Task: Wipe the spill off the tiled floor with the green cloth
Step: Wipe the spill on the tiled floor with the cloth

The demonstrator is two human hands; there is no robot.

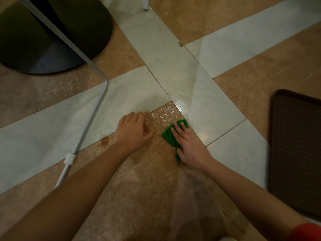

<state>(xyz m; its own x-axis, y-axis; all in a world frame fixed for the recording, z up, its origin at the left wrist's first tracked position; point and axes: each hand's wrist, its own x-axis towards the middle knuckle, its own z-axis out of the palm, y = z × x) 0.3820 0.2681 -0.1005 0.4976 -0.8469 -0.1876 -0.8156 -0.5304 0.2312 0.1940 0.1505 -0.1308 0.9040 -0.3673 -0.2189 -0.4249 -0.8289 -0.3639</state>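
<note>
Lower centre of the frame, the right hand (pixel 189 145) presses the green cloth (pixel 168 136) onto the tiled floor (pixel 173 66), fingers straight; the left hand (pixel 133 129) rests flat alongside, holding nothing; the spill (pixel 162 117) glistens just above them, so the wiping looks unfinished.

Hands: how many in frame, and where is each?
2. The left hand rests flat on the glossy brown tile. The right hand presses the green cloth just to its right, at that tile's edge. No others are visible.
</note>
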